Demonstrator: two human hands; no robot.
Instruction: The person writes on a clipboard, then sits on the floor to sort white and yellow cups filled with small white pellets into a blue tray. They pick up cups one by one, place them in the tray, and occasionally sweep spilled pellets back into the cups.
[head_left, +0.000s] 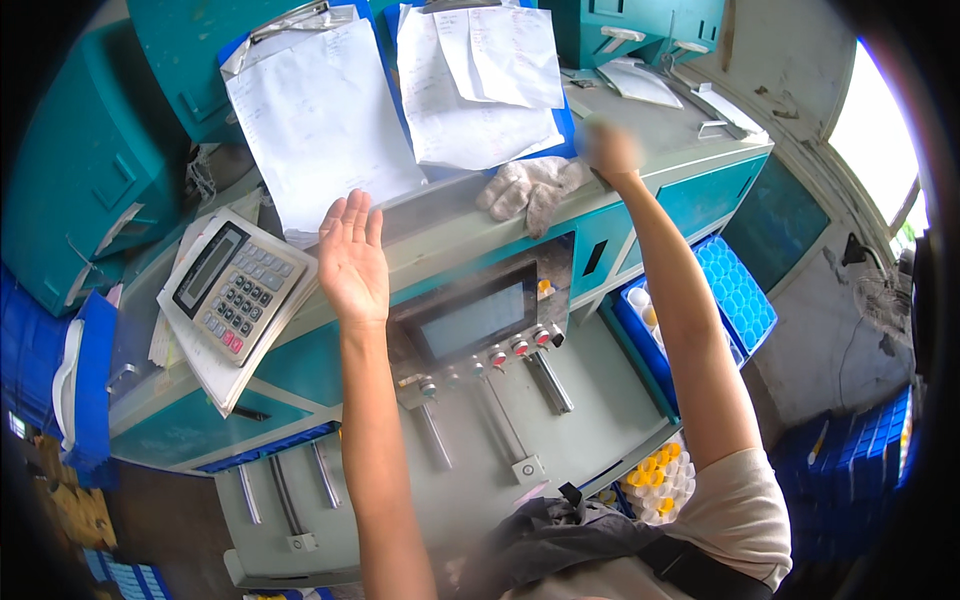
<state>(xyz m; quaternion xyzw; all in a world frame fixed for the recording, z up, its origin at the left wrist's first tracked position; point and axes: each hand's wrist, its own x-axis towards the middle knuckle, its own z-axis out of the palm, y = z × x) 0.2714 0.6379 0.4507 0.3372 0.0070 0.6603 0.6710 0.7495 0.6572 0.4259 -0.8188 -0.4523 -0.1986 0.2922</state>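
Note:
My left hand (pixel 355 262) is turned palm up with its fingers stretched out and nothing in it. It is over the machine's front edge, between a calculator (pixel 238 290) on a stack of papers and the lower edge of a large written sheet (pixel 315 125) on a blue clipboard. My right hand (pixel 612 150) reaches to the grey counter (pixel 665 135); blur hides its fingers and whatever they may hold. Beside it, to the left, lies a pair of soiled white work gloves (pixel 532 190). A second blue clipboard (pixel 563 128) bears several wrinkled papers.
Below the counter sits a control panel with a screen (pixel 475 315) and red buttons. Metal rods (pixel 548 382) stand over a grey lower table (pixel 440 500). At right are a blue crate (pixel 735 290) of round blue pieces and a bin of white and yellow tubes (pixel 660 485). Teal cabinets (pixel 90 180) stand left.

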